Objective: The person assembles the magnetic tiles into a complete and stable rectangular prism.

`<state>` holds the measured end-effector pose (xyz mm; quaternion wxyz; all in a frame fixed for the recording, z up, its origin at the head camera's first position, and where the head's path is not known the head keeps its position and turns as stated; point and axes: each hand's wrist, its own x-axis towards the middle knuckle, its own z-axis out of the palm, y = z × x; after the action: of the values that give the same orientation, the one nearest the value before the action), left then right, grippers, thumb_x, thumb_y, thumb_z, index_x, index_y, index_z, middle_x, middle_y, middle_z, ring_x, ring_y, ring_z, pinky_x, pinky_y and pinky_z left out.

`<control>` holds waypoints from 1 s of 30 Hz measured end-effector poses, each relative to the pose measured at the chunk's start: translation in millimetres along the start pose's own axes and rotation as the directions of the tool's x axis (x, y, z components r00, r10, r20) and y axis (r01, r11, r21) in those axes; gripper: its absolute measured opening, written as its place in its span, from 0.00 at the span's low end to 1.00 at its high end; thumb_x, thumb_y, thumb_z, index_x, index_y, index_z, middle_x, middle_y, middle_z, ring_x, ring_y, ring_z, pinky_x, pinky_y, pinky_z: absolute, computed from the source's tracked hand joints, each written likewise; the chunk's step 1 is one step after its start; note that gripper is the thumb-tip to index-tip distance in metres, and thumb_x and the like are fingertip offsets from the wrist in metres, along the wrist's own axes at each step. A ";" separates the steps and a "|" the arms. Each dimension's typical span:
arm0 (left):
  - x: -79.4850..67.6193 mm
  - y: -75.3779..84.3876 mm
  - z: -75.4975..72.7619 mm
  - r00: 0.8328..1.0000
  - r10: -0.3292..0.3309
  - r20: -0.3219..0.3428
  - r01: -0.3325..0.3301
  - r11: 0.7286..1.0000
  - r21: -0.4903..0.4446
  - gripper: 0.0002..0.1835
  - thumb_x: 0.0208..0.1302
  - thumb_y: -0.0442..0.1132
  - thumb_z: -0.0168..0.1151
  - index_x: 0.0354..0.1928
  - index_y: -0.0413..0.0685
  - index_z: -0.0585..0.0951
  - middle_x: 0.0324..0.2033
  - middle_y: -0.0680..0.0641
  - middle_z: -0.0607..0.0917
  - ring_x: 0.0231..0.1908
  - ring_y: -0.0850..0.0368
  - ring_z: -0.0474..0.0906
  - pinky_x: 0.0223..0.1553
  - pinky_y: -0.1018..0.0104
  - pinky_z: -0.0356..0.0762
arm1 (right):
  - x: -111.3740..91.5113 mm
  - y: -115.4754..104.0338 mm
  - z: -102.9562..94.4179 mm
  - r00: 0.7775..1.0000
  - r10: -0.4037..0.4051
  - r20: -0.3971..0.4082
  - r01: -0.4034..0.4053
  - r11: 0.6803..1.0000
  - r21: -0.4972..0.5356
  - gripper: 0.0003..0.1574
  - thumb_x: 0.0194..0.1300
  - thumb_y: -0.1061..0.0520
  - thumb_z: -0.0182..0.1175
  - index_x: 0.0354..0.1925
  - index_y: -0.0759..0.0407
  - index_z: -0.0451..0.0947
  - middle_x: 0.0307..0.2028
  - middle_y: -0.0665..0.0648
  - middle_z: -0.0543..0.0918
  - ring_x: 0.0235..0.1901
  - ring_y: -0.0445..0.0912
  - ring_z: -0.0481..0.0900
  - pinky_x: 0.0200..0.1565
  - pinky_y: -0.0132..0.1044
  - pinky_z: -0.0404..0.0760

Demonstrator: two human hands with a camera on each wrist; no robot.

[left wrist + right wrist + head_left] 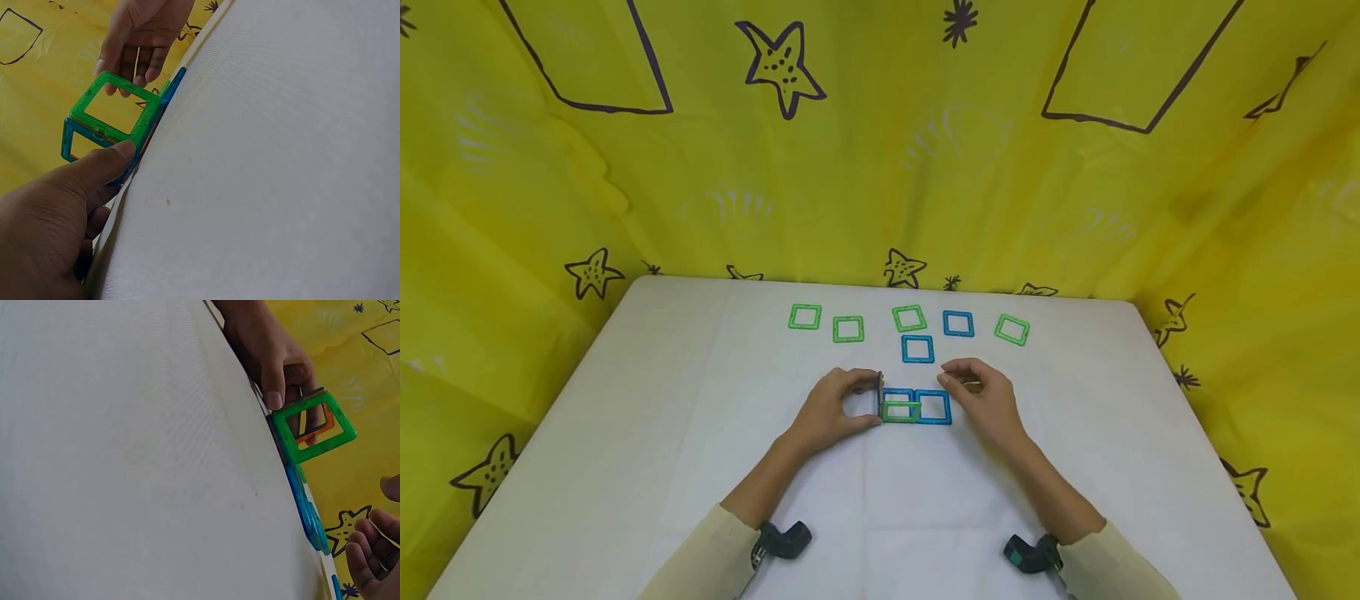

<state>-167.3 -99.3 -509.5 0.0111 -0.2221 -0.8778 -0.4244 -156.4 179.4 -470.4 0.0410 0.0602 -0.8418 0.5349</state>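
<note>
Blue tiles (pixel 916 396), square and open-framed, are lying side by side at the centre of the head view, and a green tile (pixel 146 117) is standing on edge at the near left of the pair. Along the left end a side tile (pixel 880 396) is standing too, and the left hand (pixel 826 408) is pinching it, thumb reaching toward the near end and fingers arching to the far one, while the left forearm (pixel 760 479) is slanting up from the lower left of the frame. Across from it, the right hand (pixel 987 400) is hovering just beside the pair's upper right corner, fingers loosely bent and spread a little from the thumb; the right forearm (pixel 1052 483) is slanting in from the lower right. Six loose tiles (pixel 917 337), four green and two blue, are lying higher up on the white table (pixel 625 433), below a yellow cloth (pixel 850 167)
</note>
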 end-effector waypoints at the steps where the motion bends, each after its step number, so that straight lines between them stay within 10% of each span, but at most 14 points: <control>1: 0.0 -0.1 0.1 1.000 0.003 -0.001 -0.003 1.000 -0.001 0.35 0.53 0.43 0.85 0.64 0.51 0.82 0.52 0.55 0.88 0.50 0.59 0.77 0.54 0.55 0.76 | 0.9 0.0 -0.4 1.000 -0.008 -0.001 0.008 1.000 0.000 0.17 0.73 0.52 0.69 0.52 0.63 0.85 0.43 0.55 0.88 0.44 0.50 0.84 0.46 0.31 0.82; 30: 0.5 1.9 0.0 1.000 0.001 -0.010 -0.001 1.000 0.015 0.35 0.52 0.42 0.85 0.64 0.51 0.83 0.51 0.55 0.88 0.48 0.59 0.77 0.53 0.57 0.77 | 40.7 1.4 -2.1 0.999 0.016 0.039 -0.011 0.993 -0.118 0.27 0.68 0.57 0.73 0.61 0.66 0.80 0.50 0.62 0.85 0.48 0.53 0.82 0.49 0.31 0.81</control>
<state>-166.9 -98.0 -508.0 0.0174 -0.2203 -0.8808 -0.4188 -196.8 179.5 -465.3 0.0239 0.0626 -0.8729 0.4832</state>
